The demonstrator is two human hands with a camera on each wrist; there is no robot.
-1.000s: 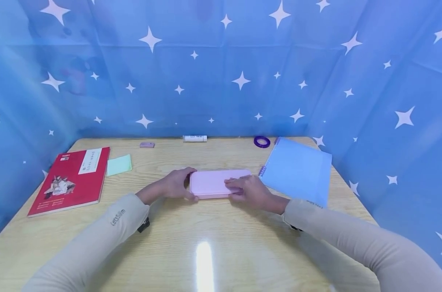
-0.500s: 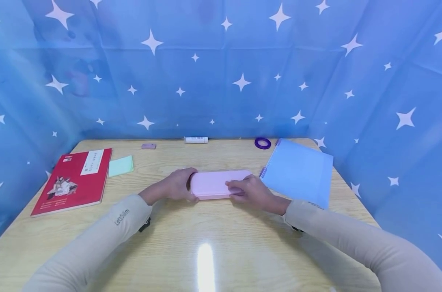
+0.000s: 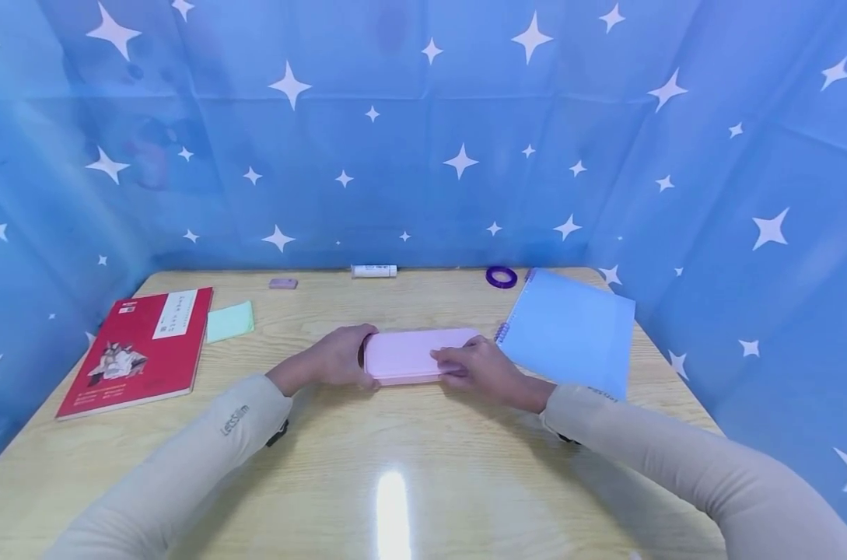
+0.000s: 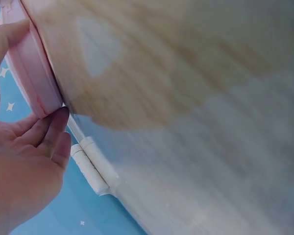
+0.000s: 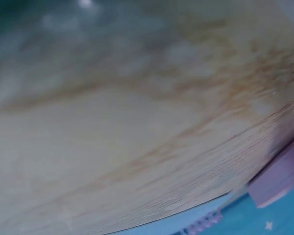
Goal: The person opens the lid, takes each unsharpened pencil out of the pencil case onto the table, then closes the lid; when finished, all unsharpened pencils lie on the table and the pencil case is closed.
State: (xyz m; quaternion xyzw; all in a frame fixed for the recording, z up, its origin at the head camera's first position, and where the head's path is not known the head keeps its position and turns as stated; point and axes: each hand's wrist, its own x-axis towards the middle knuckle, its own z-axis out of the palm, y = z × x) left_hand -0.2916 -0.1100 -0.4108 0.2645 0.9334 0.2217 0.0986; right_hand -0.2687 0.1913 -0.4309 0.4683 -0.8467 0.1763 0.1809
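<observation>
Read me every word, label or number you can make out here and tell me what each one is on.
"LetsSlim": on the left beige sleeve, near the wrist.
Red softcover book: print on its white strip and along its bottom edge, too small to read.
White glue stick: label too small to read.
Pale blue spiral notebook: dark print at its near edge, partly hidden by the right sleeve, unreadable.

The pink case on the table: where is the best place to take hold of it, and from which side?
Probably by its short ends. The pink case lies flat and long across the table, so each hand can come in from one side. The left hand already grips the left end; the right hand holds the right part.
</observation>
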